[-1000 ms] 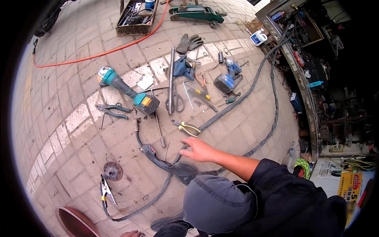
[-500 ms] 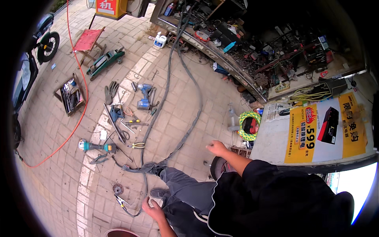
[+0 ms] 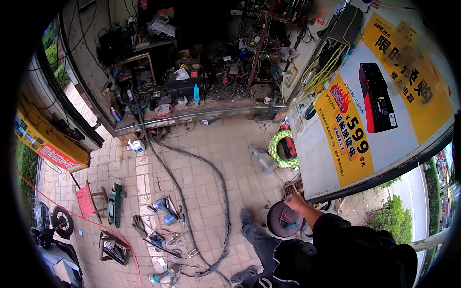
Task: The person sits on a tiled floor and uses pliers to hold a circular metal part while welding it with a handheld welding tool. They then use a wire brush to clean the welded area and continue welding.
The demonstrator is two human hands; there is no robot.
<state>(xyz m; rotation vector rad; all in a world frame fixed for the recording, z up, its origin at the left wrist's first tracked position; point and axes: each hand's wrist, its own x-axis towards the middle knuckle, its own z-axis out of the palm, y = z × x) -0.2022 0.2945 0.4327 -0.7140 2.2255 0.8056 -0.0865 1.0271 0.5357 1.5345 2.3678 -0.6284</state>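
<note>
My right hand reaches over the rim of a dark round stool or pan, close to a rusty rack. Its fingers look curled together, and thin dark lines run below them. I cannot make out what, if anything, they hold. On the round surface lies a small red-handled tool. My left hand is out of sight.
Heavy grey cables loop over the paving. To the left lie a blue cordless drill, a glove, an angle grinder and a toolbox. A yellow-green hose coil stands beside the sign-covered counter.
The view has swung toward the right and the shopfront. My right hand has moved to the dark round surface, and my left hand has gone out of view.
</note>
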